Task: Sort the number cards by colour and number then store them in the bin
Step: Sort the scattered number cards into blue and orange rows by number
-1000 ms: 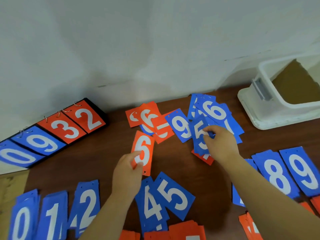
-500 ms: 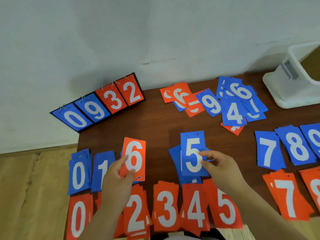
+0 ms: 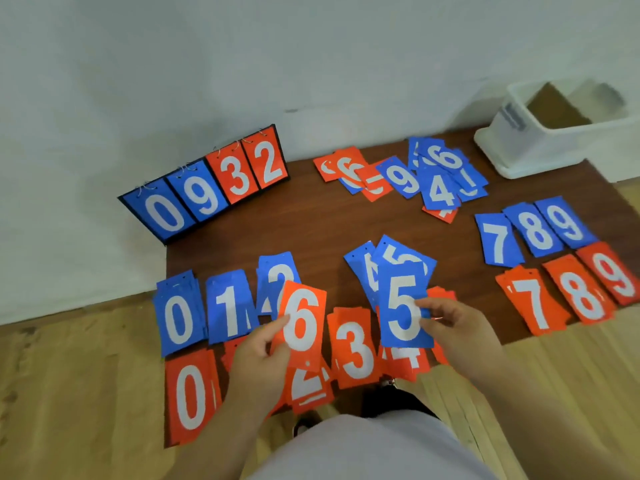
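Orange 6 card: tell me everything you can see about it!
The orange 6 card is a thin, flat, plastic-looking rectangle with a big white 6. The left hand pinches its lower left edge and holds it face up, slightly tilted, hiding part of the blue 2 pile.

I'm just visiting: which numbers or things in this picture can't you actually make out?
All in the head view:
- Left orange pile: its number is covered by the left hand, which holds the orange 6 card.
- Right orange pile: its number is hidden by the right hand and the blue 5 card.
- Unsorted heap: the cards overlap, so several numbers are half covered.
- Bin: blurred, so its contents are unclear.
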Motion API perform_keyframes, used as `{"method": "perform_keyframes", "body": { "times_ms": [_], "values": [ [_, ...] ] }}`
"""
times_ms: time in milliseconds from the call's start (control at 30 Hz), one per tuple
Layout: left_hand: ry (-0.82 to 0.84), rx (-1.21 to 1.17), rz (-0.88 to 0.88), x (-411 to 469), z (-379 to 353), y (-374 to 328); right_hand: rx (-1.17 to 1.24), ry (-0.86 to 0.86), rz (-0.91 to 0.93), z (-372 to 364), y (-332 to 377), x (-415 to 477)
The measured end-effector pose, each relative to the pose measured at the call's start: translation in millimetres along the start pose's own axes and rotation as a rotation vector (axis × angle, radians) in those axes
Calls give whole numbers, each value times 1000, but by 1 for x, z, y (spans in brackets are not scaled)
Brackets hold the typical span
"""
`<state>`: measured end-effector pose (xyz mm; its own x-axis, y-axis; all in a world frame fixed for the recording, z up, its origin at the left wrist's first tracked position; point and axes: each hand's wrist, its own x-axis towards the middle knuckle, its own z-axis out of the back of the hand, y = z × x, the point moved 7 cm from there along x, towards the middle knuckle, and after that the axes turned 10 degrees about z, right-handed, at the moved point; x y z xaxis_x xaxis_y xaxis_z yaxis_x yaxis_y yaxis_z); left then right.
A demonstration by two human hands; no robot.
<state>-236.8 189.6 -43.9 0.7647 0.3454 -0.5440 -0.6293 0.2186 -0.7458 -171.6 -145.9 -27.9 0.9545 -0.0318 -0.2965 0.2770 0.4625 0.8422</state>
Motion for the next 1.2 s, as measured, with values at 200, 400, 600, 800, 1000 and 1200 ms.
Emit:
{"method": "perform_keyframes", "body": {
  "times_ms": [200, 400, 600, 800, 1000, 1200],
  "values": [
    [133, 116, -53, -7, -41, -16, 47, -16, -80, 25, -28, -35],
    [227, 208, -92, -18, -104, -34, 38, -37, -56, 68, -48, -33],
    [279, 271, -144, -19, -217, -67, -62, -14, 11, 145, -84, 10],
    [233, 324, -86, -30, -339, -90, -173, 62, 47, 228, -116, 63],
    [188, 578, -105, -30, -402, -92, -225, 163, 21, 265, -143, 97],
    [113, 1109, -221, -26, -414, -106, -189, 227, 50, 254, -154, 122]
  ]
}}
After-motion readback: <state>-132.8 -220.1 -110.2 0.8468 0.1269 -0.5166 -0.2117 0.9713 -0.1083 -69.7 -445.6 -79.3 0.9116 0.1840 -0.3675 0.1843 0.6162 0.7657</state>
